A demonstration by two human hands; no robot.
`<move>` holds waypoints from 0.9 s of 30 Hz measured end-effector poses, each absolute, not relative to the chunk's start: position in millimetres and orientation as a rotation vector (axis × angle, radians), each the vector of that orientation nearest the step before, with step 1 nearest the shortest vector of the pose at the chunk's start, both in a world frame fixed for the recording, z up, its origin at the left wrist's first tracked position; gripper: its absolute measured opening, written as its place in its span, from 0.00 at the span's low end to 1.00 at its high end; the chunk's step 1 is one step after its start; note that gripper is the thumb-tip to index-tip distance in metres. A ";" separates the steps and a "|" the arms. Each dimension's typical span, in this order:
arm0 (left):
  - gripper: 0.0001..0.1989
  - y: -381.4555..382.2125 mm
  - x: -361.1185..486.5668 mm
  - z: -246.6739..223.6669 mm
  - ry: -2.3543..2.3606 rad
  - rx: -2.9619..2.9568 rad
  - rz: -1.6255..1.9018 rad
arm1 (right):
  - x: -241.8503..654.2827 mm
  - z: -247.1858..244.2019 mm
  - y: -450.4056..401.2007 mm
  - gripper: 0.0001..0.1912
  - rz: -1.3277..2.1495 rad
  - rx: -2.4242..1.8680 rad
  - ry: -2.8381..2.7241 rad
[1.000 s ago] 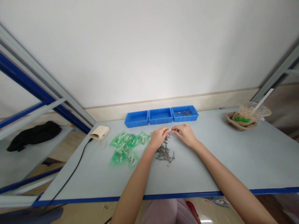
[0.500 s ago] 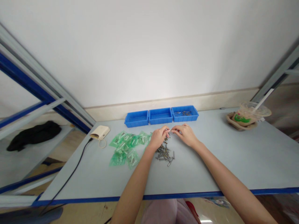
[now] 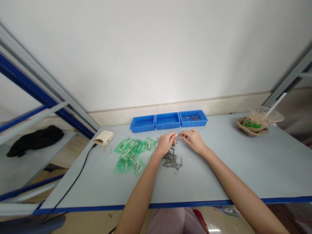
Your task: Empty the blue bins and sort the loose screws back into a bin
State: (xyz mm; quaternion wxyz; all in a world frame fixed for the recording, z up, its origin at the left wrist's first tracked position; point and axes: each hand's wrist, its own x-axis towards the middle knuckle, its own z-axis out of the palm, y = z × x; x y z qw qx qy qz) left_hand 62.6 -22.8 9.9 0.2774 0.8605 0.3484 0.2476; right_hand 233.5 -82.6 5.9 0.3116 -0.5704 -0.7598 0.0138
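Over the far end of a pile of thin metal pins or screws point(image 3: 171, 161), my two hands meet with fingertips almost touching. My right hand point(image 3: 192, 139) pinches a slim metal pin point(image 3: 180, 136), which points toward the left fingers. My left hand point(image 3: 166, 142) is closed in a pinch around a small whitish piece point(image 3: 175, 136) at the pin's end; its exact kind is too small to make out. Green plastic bags point(image 3: 130, 151) with small parts inside lie left of the pile.
Three blue bins stand along the wall; the right bin point(image 3: 193, 119) holds several metal pins. A white device point(image 3: 104, 138) with a black cable point(image 3: 77, 180) lies at left. A drink cup point(image 3: 255, 121) with a straw sits in a cardboard holder at right.
The pin between my fingertips shows slightly more clearly now. Both hands keep nearly the same place, and the view has shifted very slightly.
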 end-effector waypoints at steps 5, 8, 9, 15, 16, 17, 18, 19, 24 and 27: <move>0.14 -23.8 62.6 12.1 0.958 2.284 0.644 | 233.0 6.8 -82.8 0.15 0.041 -1.524 -2.028; 0.14 -24.5 62.3 13.4 0.950 2.281 0.638 | 232.9 6.4 -82.7 0.15 0.045 -1.543 -2.014; 0.15 -24.6 62.2 13.5 0.944 2.285 0.641 | 232.9 6.4 -82.7 0.14 0.046 -1.540 -2.010; 0.21 -23.9 62.1 11.7 0.932 2.286 0.671 | 233.3 6.8 -83.1 0.13 0.025 -1.500 -2.025; 0.21 -23.7 62.2 11.5 0.928 2.282 0.673 | 233.3 6.9 -83.2 0.12 0.025 -1.505 -2.019; 0.21 -23.7 62.2 11.3 0.924 2.278 0.673 | 233.3 7.0 -83.4 0.12 0.026 -1.509 -2.013; 0.21 -23.7 62.3 11.2 0.921 2.276 0.674 | 233.2 7.0 -83.6 0.12 0.028 -1.509 -2.011; 0.22 -23.8 62.3 11.2 0.919 2.275 0.675 | 233.1 7.0 -83.7 0.12 0.031 -1.504 -2.014; 0.19 -24.4 62.5 10.5 0.931 2.266 0.672 | 233.1 6.6 -83.3 0.15 0.027 -1.485 -2.025; 0.15 -24.3 62.2 9.9 0.937 2.260 0.677 | 232.8 6.7 -82.8 0.17 0.038 -1.524 -2.018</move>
